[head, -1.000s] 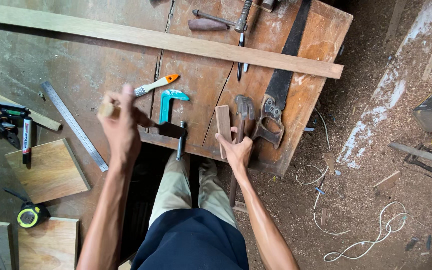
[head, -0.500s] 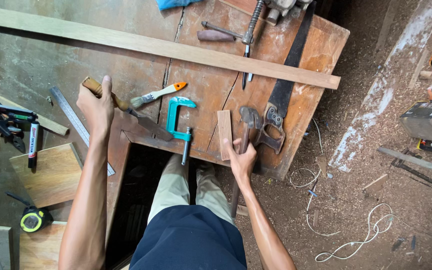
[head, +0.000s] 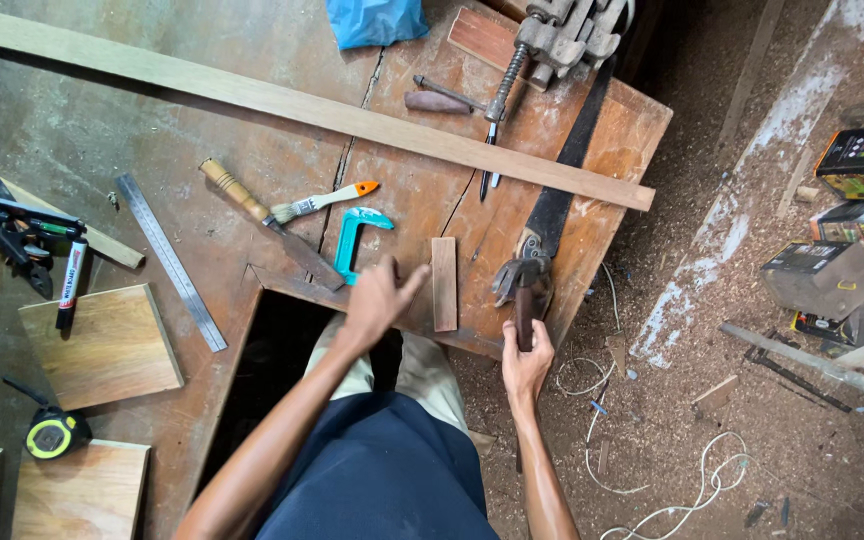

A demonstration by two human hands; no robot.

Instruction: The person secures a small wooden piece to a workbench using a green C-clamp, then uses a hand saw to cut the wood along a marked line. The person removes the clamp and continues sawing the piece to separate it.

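The right hand point(head: 526, 362) grips the hammer point(head: 522, 285) handle at the bench point(head: 192, 150) edge, as before. The left hand point(head: 377, 295), half a second ago out at the chisel point(head: 267, 222), is now empty and open beside the small wood block point(head: 444, 284), near the teal clamp point(head: 354, 240). The chisel lies released, farther left.

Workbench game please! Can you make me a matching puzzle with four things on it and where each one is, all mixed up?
Things:
1. clamp
2. hammer
3. tape measure
4. ruler

Places or states:
A. handle held by the right hand
B. low on the left, between two boards
C. teal, just above the left hand
D. grey strip lying slantwise, left of the chisel

Pairs: 1-C, 2-A, 3-B, 4-D
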